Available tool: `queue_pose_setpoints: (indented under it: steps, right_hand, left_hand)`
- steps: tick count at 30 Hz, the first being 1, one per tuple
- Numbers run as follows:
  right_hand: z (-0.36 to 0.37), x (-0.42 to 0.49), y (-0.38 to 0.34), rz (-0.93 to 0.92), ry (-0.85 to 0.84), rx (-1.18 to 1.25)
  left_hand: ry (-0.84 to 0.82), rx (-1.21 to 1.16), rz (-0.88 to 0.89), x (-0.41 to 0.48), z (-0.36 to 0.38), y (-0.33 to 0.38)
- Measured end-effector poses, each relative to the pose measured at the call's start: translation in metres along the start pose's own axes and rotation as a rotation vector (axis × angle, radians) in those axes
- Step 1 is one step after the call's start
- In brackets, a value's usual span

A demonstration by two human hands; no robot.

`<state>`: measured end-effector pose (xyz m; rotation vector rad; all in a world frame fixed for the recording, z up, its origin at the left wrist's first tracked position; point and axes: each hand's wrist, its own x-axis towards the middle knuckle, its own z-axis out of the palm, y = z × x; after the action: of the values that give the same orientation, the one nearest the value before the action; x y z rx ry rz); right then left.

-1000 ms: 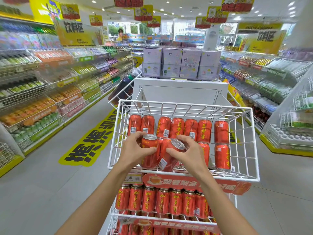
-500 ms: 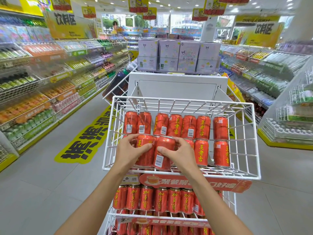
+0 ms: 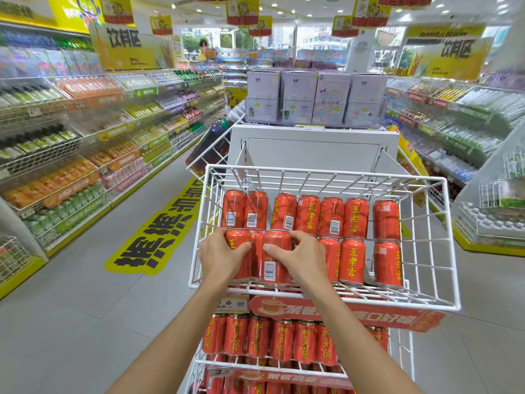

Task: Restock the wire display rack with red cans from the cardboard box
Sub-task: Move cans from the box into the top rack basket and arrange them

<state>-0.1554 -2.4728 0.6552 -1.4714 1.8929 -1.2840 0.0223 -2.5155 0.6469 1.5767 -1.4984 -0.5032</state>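
Red cans (image 3: pixel 308 214) fill the top basket (image 3: pixel 312 174) of the white wire rack in two rows; seven sit along the back edge, and a second row lies just in front of them. Both hands are at the basket's front-left corner, each closed around a can in the front row. The left hand (image 3: pixel 218 258) grips a yellow-lettered can (image 3: pixel 237 240), with its thumb across the front face and its fingers curled over the upper end; this can is the one nearest the left edge. The right hand (image 3: pixel 308 261) grips the barcode can (image 3: pixel 276 260) just beside it, with the thumb laid across the front and the fingers hooked over the top right shoulder. A third can (image 3: pixel 257 253) shows as a narrow strip between the two held ones. Three more cans (image 3: pixel 352 260) carry the front row on toward the right edge.

Below the basket's front edge hang a red label strip (image 3: pixel 369 315) and a small price tag (image 3: pixel 230 302); beneath them, the lower tier (image 3: pixel 281 339) holds a packed row of red cans with different yellow lettering.

Behind the rack stands a white cabinet (image 3: pixel 312 146) with pale purple boxes (image 3: pixel 298 98) on top; drink shelves (image 3: pixel 71 143) line both sides of the aisle; a yellow floor decal (image 3: pixel 159 231) lies on the grey floor left of the rack.
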Motion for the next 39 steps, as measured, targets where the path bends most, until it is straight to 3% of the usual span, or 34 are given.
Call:
queue_pose_setpoints:
  steps: [10, 19, 31, 36, 39]
  right_hand:
    - [-0.003, 0.0, 0.004, -0.035, 0.065, -0.088]
    - [0.003, 0.002, 0.009, -0.034, 0.108, -0.161]
    - [-0.004, -0.002, -0.006, 0.002, 0.016, -0.26]
    - [-0.018, -0.008, -0.015, -0.04, -0.037, -0.347]
    - [-0.033, -0.019, -0.019, -0.126, -0.063, -0.414]
  left_hand:
    - [-0.039, 0.113, 0.041, 0.016, 0.02, -0.009]
    - [-0.051, 0.091, -0.042, 0.022, 0.02, -0.008]
    - [-0.07, 0.16, -0.032, 0.019, 0.016, -0.004]
    - [-0.083, 0.267, 0.169, 0.002, -0.005, 0.013]
    - [-0.179, 0.391, 0.352, -0.015, -0.035, 0.028]
